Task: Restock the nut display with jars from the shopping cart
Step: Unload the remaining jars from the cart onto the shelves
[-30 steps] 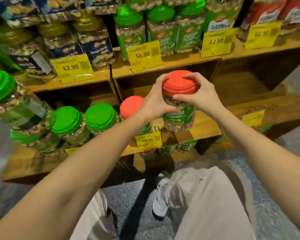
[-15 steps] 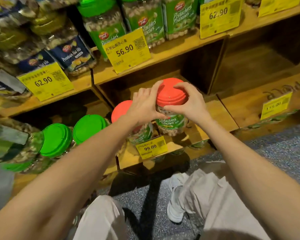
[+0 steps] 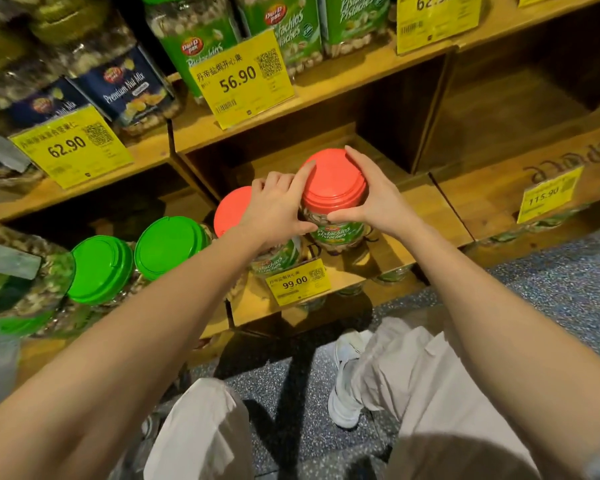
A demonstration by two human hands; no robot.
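Note:
A clear pistachio jar with a red lid (image 3: 334, 183) and a green label sits upright on the lower wooden shelf (image 3: 430, 216). My left hand (image 3: 278, 207) grips its left side, with the index finger lying along the lid's edge. My right hand (image 3: 374, 199) grips its right side, fingers over the lid's far rim and thumb under the lid. A second red-lidded pistachio jar (image 3: 231, 209) stands just left of it, partly hidden by my left hand and wrist. The shopping cart is out of view.
Two green-lidded jars (image 3: 168, 245) stand further left on the same shelf. Yellow price tags (image 3: 297, 280) hang on the shelf edges. The upper shelf (image 3: 343, 83) holds pistachio and nut-mix jars. The shelf bay to the right is bare wood. My legs and a white shoe (image 3: 343, 386) are below.
Both hands have lowered the red-lidded jar onto the lower shelf beside the other red-lidded jar. The view has tilted downward and closer.

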